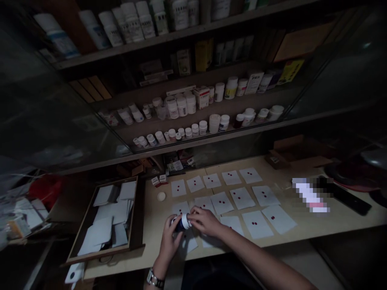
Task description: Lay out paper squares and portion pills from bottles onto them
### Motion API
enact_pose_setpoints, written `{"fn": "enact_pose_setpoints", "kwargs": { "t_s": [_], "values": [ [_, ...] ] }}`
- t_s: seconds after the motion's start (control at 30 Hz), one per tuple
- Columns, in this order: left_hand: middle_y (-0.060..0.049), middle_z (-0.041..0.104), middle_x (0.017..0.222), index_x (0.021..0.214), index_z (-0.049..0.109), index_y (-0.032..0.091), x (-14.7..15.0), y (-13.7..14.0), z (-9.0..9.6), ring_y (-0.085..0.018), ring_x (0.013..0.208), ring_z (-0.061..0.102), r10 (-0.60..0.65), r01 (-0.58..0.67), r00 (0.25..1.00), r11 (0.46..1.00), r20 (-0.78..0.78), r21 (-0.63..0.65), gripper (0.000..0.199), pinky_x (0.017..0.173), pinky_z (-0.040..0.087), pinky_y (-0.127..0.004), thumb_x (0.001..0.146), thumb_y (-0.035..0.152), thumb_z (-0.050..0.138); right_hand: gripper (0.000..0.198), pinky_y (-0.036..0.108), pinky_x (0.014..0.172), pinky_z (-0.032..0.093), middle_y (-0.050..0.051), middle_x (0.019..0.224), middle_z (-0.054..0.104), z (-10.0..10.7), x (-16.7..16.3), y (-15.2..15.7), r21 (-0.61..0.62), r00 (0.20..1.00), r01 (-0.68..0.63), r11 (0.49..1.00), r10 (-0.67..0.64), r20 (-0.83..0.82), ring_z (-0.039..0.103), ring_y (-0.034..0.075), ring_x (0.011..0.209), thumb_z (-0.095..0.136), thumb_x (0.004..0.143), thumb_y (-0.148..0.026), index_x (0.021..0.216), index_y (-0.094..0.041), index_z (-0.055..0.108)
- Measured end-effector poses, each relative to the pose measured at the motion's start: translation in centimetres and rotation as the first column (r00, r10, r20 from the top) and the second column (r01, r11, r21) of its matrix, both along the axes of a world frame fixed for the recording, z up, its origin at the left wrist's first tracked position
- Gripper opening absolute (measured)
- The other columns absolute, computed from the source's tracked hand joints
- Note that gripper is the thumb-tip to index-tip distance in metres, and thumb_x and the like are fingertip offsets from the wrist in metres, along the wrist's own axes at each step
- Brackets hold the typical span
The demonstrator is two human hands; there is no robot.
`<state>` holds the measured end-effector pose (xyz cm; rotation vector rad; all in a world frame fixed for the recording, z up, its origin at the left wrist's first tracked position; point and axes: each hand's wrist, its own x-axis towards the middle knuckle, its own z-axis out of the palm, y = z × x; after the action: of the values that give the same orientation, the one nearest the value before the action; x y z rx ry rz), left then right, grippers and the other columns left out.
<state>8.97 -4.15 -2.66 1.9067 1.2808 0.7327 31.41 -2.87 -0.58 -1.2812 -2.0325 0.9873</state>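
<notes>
— Holding a small dark bottle [180,223] over the near edge of the tabletop [302,231], is that right?

— Yes. The left hand [169,238] has its grip wrapped around the bottle's body from below, fingers closed on it. The right hand [204,220] meets it at the white cap end [185,221], fingertips pinched around that end. Whether the cap is tight or loose, I cannot tell.

— What lies under the hands?

— White paper squares [242,197], laid out in rows across the tabletop. Most carry small red tablets [221,201], commonly two to a sheet. The squares right under the hands are partly hidden, so their contents are unclear.

— Anything else close by?

— A small white round lid [161,196] sits on the tabletop just left of the paper rows, well clear of the hands. Two little red-and-white boxes [159,181] stand behind it. On the left wrist there is a metal watch [155,279].

— And farther out?

— To the left, an open wooden drawer [133,225] holds a loose pile of blank paper squares [110,219]. Behind the tabletop, a glass-fronted cabinet has shelves [193,139] crowded with white medicine bottles [181,106] and cartons. A dark flat object [347,197] lies at the right end of the tabletop.
</notes>
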Motion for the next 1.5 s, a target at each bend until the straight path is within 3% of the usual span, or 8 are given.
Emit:
{"fn": "enact_pose_setpoints", "kwargs": {
  "t_s": [0.13, 0.33, 0.63, 0.83, 1.07, 1.3, 1.4, 1.5],
  "values": [
    [-0.011, 0.052, 0.12, 0.126, 0.054, 0.029, 0.3, 0.0, 0.1, -0.025, 0.115, 0.05, -0.045, 0.045, 0.999, 0.999, -0.006, -0.002, 0.051, 0.098, 0.042, -0.043, 0.077, 0.014, 0.056, 0.017, 0.025, 0.066, 0.041, 0.004, 0.084, 0.067, 1.0, -0.3, 1.3, -0.027, 0.948, -0.15, 0.988, 0.152, 0.281, 0.06, 0.017, 0.073, 0.054, 0.08, -0.025, 0.086, -0.024, 0.071],
    [-0.011, 0.053, 0.117, 0.125, 0.055, 0.027, 0.9, -0.4, -0.4, -0.025, 0.112, 0.051, -0.037, 0.04, 0.996, 0.999, 0.075, -0.029, 0.049, 0.097, 0.042, -0.044, 0.077, 0.015, 0.059, 0.015, 0.024, 0.06, 0.037, 0.004, 0.07, 0.07, 0.7, -1.1, 2.2, -0.071, 0.907, -0.173, 0.982, 0.186, 0.378, 0.062, 0.018, 0.066, 0.058, 0.074, -0.02, 0.074, -0.022, 0.072],
    [-0.011, 0.056, 0.114, 0.123, 0.057, 0.024, 1.3, -0.7, -0.7, -0.024, 0.11, 0.053, 0.06, -0.046, 0.986, 0.995, 0.158, -0.09, 0.053, 0.097, 0.043, -0.041, 0.072, 0.011, 0.062, 0.017, 0.023, 0.062, 0.036, 0.005, 0.075, 0.07, 1.0, -1.2, 2.4, -0.076, 0.93, -0.22, 0.973, 0.233, 0.283, 0.061, 0.017, 0.07, 0.055, 0.077, -0.016, 0.077, -0.02, 0.071],
    [-0.01, 0.057, 0.113, 0.123, 0.056, 0.024, 0.7, -0.6, -0.6, -0.024, 0.108, 0.054, 0.093, -0.074, 0.978, 0.991, 0.187, -0.107, 0.051, 0.096, 0.043, -0.04, 0.073, 0.016, 0.063, 0.018, 0.023, 0.067, 0.038, 0.004, 0.084, 0.069, 0.8, -1.4, 2.6, -0.077, 0.954, -0.176, 0.981, 0.189, 0.231, 0.061, 0.017, 0.077, 0.054, 0.079, -0.019, 0.088, -0.022, 0.069],
    [-0.01, 0.058, 0.11, 0.122, 0.057, 0.024, 0.5, -0.5, -1.6, -0.024, 0.106, 0.056, 0.149, -0.122, 0.961, 0.984, 0.234, -0.128, 0.051, 0.095, 0.044, -0.041, 0.072, 0.02, 0.066, 0.018, 0.022, 0.065, 0.038, 0.004, 0.077, 0.068, -0.1, -2.0, 3.0, -0.071, 0.975, -0.11, 0.991, 0.122, 0.185, 0.059, 0.016, 0.072, 0.053, 0.073, -0.015, 0.081, -0.019, 0.069],
    [-0.01, 0.059, 0.11, 0.121, 0.059, 0.022, 0.1, 0.2, -2.3, -0.024, 0.105, 0.056, 0.231, -0.196, 0.938, 0.969, 0.26, -0.152, 0.052, 0.094, 0.044, -0.04, 0.07, 0.02, 0.068, 0.02, 0.019, 0.055, 0.037, 0.0, 0.062, 0.065, -2.1, -3.2, 4.5, -0.239, 1.0, 0.002, 0.971, 0.005, 0.026, 0.055, 0.012, 0.057, 0.054, 0.064, -0.008, 0.075, -0.016, 0.069],
    [-0.009, 0.058, 0.11, 0.121, 0.058, 0.023, -0.3, 0.3, -2.4, -0.024, 0.106, 0.055, 0.238, -0.204, 0.937, 0.967, 0.255, -0.153, 0.052, 0.095, 0.043, -0.04, 0.07, 0.017, 0.066, 0.023, 0.018, 0.053, 0.037, 0.0, 0.064, 0.065, -2.3, -3.8, 5.1, -0.296, 0.999, 0.026, 0.955, -0.01, 0.053, 0.055, 0.012, 0.058, 0.054, 0.063, -0.007, 0.08, -0.014, 0.068],
    [-0.009, 0.057, 0.109, 0.121, 0.058, 0.023, -0.7, 0.3, -2.6, -0.024, 0.105, 0.055, 0.247, -0.216, 0.938, 0.965, 0.245, -0.147, 0.053, 0.094, 0.044, -0.04, 0.069, 0.014, 0.065, 0.023, 0.02, 0.057, 0.037, 0.003, 0.07, 0.068, -2.0, -4.3, 5.4, -0.235, 0.984, -0.03, 0.971, 0.07, 0.161, 0.059, 0.014, 0.064, 0.054, 0.065, -0.008, 0.081, -0.014, 0.069]
  ]
}}
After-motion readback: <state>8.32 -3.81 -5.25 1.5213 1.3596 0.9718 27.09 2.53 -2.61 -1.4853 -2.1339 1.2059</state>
